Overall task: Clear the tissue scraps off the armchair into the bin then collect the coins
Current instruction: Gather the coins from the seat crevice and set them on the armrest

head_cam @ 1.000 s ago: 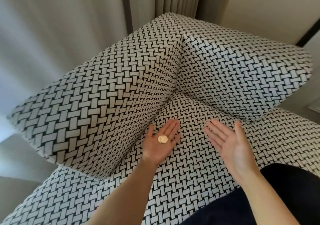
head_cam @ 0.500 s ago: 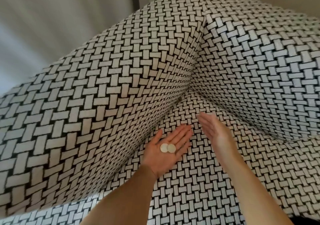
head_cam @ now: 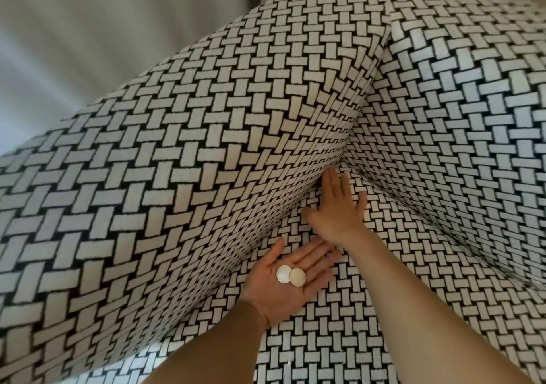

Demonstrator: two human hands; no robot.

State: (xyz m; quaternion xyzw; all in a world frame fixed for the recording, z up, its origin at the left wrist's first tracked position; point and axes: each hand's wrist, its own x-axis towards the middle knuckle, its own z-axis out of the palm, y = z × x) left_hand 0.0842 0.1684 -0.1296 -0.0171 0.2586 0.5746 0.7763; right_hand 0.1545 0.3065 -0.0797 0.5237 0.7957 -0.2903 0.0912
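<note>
Above the armchair, two coins lie on the left grip.

The scene is evenly and softly lit, with a cooler brightness seen on the blurred curtain at the far left. Glare is caught on the coins. Soft shadow is gathered in the far corner of the armchair, whose weave is stretched by wide-angle distortion toward the edges.

Left hand cradles two coins; right hand reaches into the armchair corner.
</note>
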